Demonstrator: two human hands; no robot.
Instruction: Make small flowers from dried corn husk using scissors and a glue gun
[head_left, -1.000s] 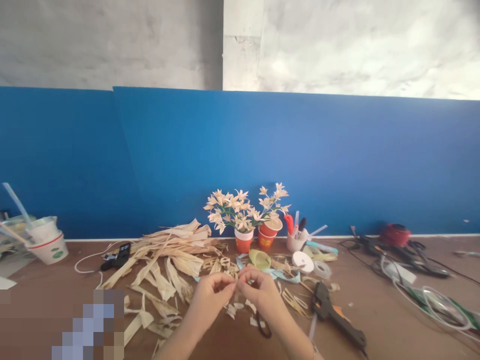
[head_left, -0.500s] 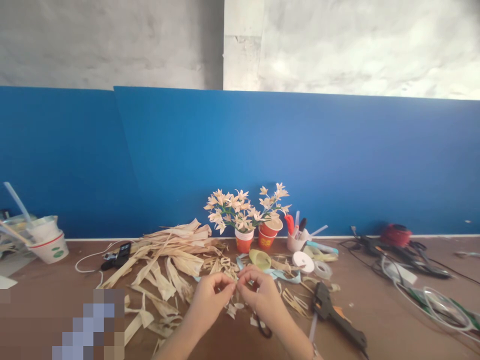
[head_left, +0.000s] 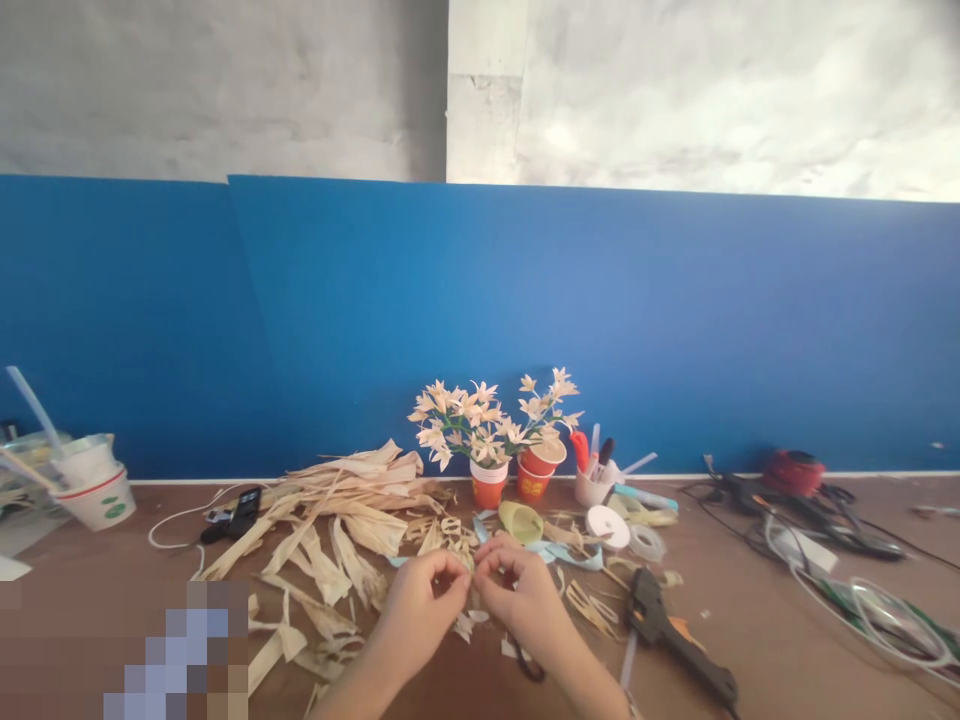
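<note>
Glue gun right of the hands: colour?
Black glue gun, with an orange patch beside its body. Head view, the only one.

small pale husk piece [head_left: 470, 578] pinched upright between fingertips above the table.

Two hands [head_left: 471, 598] amid husk strips [head_left: 341, 520]

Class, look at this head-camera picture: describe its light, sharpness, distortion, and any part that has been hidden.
Head view: soft, even daylight, with faint shadows under the left hand and right hand; the paper flowers are fairly sharp; the glue gun is softer near the edge; the blue panel has a slightly bowed top line; a pixelated block masks the lower left.
</note>
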